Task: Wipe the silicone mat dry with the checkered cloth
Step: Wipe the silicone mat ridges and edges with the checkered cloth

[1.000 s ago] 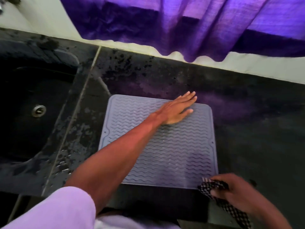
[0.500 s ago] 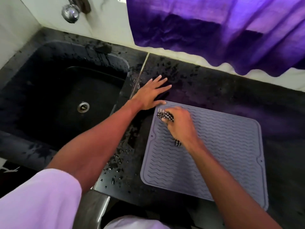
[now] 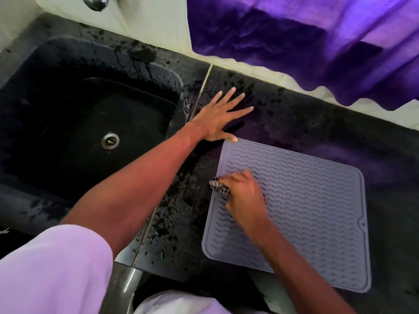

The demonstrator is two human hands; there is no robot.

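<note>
One left hand (image 3: 217, 118) splayed flat | right hand (image 3: 244, 198) apparently clutching checkered cloth (image 3: 218, 188) | wavy-ridged mat (image 3: 317, 200)

We see a grey silicone mat (image 3: 306, 211) ribbed with wavy lines, and a checkered cloth (image 3: 218, 188) in black and white. The countertop (image 3: 294, 114) and sink (image 3: 90, 132) are black, the curtain (image 3: 294, 41) purple, our sleeve (image 3: 52, 268) pale lilac.

Stretches the left hand (image 3: 218, 120) forward and lays it flat, fingers straight and spread, thumb tip at the corner of a grey ribbed silicone mat (image 3: 306, 200). Curls the right hand (image 3: 243, 196), knuckles up, round a bunched black-and-white checkered cloth (image 3: 218, 188).
</note>
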